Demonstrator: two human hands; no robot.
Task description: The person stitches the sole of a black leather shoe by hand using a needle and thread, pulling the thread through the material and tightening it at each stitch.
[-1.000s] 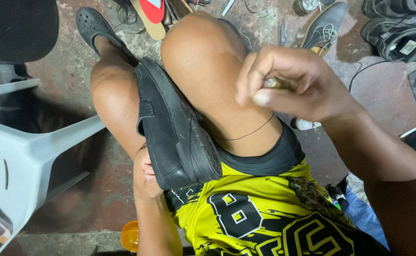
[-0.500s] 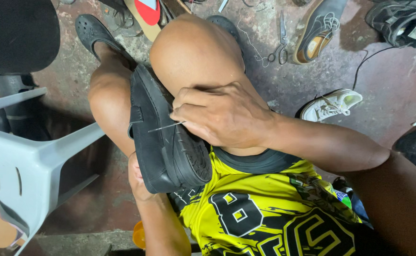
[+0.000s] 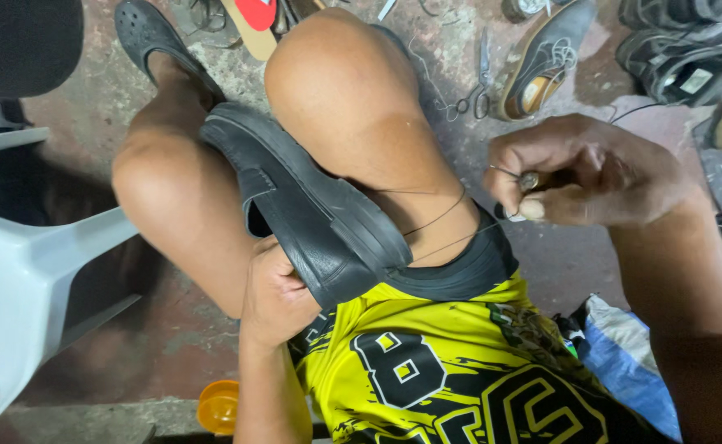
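A black shoe [image 3: 311,218] lies wedged between my bare knees, sole up, heel toward my lap. My left hand [image 3: 274,292] is closed around its heel end from below. My right hand [image 3: 587,177], out beside my right knee, pinches a small metal tool [image 3: 529,180] tight between thumb and fingers. Thin thread [image 3: 439,222] runs taut from it to the shoe's edge. Scissors [image 3: 478,82] lie on the floor beyond my knee.
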